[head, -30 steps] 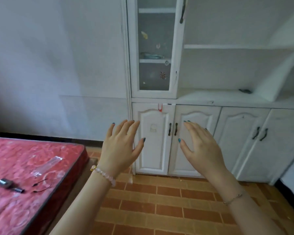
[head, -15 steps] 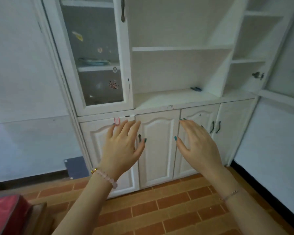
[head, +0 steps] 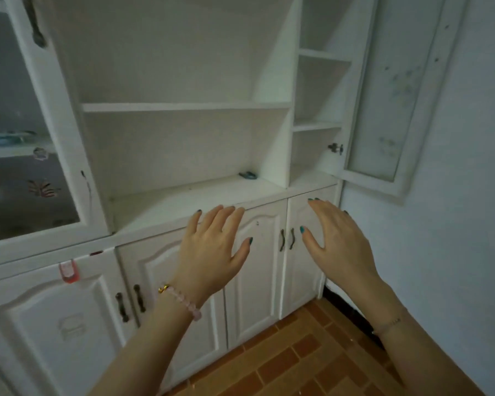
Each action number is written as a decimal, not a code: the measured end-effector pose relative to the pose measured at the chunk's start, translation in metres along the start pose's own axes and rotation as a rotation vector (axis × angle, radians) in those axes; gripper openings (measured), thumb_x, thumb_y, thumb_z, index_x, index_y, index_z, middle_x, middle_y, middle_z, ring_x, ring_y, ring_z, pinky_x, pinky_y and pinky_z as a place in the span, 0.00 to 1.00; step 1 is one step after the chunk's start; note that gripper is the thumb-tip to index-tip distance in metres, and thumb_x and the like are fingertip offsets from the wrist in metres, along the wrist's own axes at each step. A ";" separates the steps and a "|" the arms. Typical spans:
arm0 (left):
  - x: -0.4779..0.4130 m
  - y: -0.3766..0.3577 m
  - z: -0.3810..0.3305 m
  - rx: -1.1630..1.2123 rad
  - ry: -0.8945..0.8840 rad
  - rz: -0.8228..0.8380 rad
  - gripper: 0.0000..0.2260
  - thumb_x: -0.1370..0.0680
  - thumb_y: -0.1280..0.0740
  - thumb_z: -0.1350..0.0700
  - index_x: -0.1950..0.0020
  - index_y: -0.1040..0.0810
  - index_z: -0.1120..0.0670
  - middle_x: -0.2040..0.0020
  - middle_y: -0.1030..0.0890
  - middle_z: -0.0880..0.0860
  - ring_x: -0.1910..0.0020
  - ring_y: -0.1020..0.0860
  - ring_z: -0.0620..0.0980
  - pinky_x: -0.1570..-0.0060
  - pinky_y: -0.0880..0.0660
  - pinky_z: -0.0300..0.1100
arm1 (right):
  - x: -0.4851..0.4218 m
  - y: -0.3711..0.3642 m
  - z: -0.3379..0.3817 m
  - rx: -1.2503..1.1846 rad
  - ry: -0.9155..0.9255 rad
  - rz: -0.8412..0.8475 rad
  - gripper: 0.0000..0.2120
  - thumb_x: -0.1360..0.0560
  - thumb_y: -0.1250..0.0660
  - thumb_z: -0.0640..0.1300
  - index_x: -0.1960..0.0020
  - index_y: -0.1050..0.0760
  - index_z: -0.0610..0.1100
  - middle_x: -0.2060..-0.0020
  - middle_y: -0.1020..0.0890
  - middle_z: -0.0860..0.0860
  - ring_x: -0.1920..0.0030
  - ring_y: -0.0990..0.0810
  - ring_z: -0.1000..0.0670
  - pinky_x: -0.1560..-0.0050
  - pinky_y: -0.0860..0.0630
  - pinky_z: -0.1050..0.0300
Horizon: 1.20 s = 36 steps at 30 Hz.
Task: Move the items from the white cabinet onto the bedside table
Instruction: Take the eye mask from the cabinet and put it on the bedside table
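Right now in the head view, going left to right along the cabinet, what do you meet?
Glass door → red clip → left hand → small dark item on the open shelf → right hand → open door swung out at right.

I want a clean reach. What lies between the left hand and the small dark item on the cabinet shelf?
In the head view, only bare white shelf surface lies between the left hand and the small dark item; nothing blocks it.
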<state>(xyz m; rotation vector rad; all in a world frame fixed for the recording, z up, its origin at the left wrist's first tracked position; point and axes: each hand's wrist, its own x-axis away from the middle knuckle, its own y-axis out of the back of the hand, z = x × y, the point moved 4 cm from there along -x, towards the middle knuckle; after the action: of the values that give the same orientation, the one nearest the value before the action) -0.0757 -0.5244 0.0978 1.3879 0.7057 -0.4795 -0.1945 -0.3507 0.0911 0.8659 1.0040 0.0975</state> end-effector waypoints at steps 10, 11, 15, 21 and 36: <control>-0.140 -0.120 -0.052 0.045 -0.046 -0.016 0.24 0.24 0.46 0.44 0.36 0.25 0.57 0.42 0.20 0.55 0.40 0.23 0.56 0.40 0.28 0.58 | -0.087 -0.017 -0.160 0.067 -0.064 -0.033 0.23 0.24 0.36 0.46 0.31 0.33 0.41 0.36 0.25 0.44 0.36 0.28 0.44 0.33 0.39 0.50; -0.149 -0.132 -0.056 0.051 -0.052 -0.005 0.24 0.24 0.46 0.44 0.36 0.25 0.57 0.42 0.20 0.55 0.40 0.23 0.56 0.41 0.28 0.58 | -0.089 -0.021 -0.174 0.072 -0.079 -0.025 0.23 0.24 0.36 0.47 0.31 0.33 0.41 0.36 0.25 0.44 0.36 0.28 0.44 0.33 0.39 0.50; -0.184 -0.181 -0.078 0.098 -0.074 0.033 0.24 0.24 0.46 0.44 0.37 0.24 0.57 0.43 0.19 0.54 0.42 0.22 0.56 0.41 0.28 0.58 | -0.099 -0.034 -0.225 0.103 -0.116 -0.040 0.23 0.25 0.37 0.48 0.32 0.31 0.40 0.39 0.23 0.43 0.38 0.25 0.43 0.34 0.37 0.48; -0.233 -0.251 -0.112 0.176 -0.140 0.061 0.23 0.24 0.45 0.44 0.38 0.23 0.57 0.44 0.19 0.54 0.44 0.21 0.54 0.43 0.27 0.57 | -0.117 -0.054 -0.293 0.200 -0.130 -0.093 0.24 0.25 0.42 0.51 0.35 0.28 0.38 0.42 0.21 0.42 0.41 0.23 0.42 0.37 0.35 0.45; -0.404 -0.422 -0.178 0.329 -0.258 0.057 0.22 0.24 0.45 0.46 0.39 0.22 0.57 0.46 0.19 0.53 0.46 0.20 0.54 0.44 0.26 0.56 | -0.229 -0.095 -0.488 0.344 -0.221 -0.136 0.22 0.28 0.36 0.48 0.38 0.26 0.38 0.45 0.19 0.43 0.45 0.20 0.42 0.42 0.26 0.42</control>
<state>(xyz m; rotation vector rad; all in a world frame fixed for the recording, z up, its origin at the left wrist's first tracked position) -0.6811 -0.4474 0.0717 1.6105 0.3864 -0.7390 -0.7276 -0.2287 0.0678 1.0922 0.8806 -0.2888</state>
